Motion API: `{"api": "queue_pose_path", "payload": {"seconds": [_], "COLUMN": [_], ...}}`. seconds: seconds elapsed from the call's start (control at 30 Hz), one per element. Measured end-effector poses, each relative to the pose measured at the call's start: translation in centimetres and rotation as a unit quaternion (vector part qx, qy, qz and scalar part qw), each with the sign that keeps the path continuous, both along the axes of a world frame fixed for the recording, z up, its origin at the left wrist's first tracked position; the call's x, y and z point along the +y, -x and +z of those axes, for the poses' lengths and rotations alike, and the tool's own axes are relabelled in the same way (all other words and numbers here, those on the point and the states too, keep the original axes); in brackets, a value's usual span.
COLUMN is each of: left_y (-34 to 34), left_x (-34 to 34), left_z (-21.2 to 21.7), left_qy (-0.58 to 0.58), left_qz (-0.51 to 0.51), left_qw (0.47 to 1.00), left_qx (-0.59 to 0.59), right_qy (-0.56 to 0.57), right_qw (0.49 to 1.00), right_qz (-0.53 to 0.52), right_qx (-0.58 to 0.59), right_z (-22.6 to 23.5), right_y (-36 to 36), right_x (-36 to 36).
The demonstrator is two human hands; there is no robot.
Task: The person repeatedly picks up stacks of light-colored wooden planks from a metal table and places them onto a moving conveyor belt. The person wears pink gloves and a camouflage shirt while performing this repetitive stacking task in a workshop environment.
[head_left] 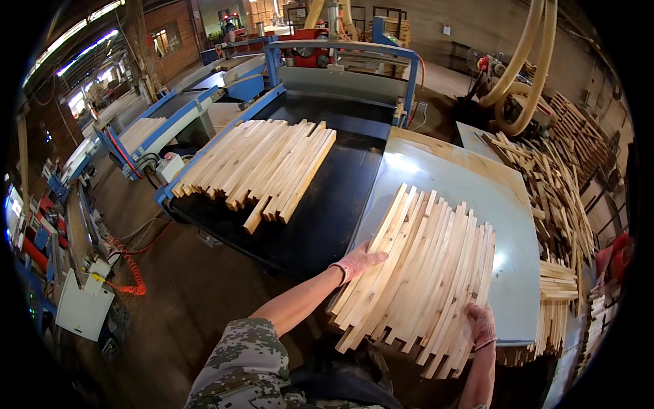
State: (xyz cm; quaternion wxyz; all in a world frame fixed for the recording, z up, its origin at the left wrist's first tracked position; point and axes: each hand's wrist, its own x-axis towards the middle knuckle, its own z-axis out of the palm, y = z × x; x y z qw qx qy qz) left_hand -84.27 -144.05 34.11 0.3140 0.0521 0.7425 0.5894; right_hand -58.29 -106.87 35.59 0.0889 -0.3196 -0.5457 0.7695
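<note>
A row of pale wooden strips [426, 273] lies side by side in front of me, its near ends uneven and jutting past the edge of the grey metal table [514, 273]. My left hand [361, 263], in a pinkish work glove, grips the row's left side, with its fingertips over the outer strip. On the opposite side my right hand [482, 323], gloved alike, clasps the outermost strips near their close end. Both hands squeeze the row between them. To the left, a second row of wooden strips [259, 167] rests on the black conveyor belt [337, 198], touched by neither hand.
A blue machine frame [344, 45] spans the belt's far end. Piles of wooden strips [552, 198] stand at the right, near thick beige hoses [518, 68]. At the left are a blue-sided conveyor [160, 133] and a coiled red hose [133, 273].
</note>
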Motion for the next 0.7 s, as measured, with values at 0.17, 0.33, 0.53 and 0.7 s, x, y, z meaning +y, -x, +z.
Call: {"api": "queue_pose_path", "payload": {"seconds": [0.17, 0.33, 0.53, 0.7], "left_y": [5.8, 8.7, 11.1, 11.2], "left_x": [0.7, -0.1, -4.3, -4.5], "left_z": [7.2, 6.6, 4.2, 4.8], "left_qy": [0.402, 0.503, 0.557, 0.543], "left_qz": [-0.119, -0.017, -0.020, -0.003], "left_qw": [0.899, 0.829, 0.776, 0.788], "left_qx": [0.126, 0.242, 0.296, 0.290], "right_qy": [0.012, 0.017, 0.040, 0.074], "right_qw": [1.000, 0.999, 0.991, 0.986], "right_qz": [0.019, 0.047, 0.119, 0.139], "right_qx": [0.006, 0.017, 0.045, 0.063], "right_z": [-1.0, -0.5, -1.2, -1.5], "right_y": [7.3, 15.9, 25.7, 32.2], "right_x": [0.3, -2.4, -5.5, -10.2]}}
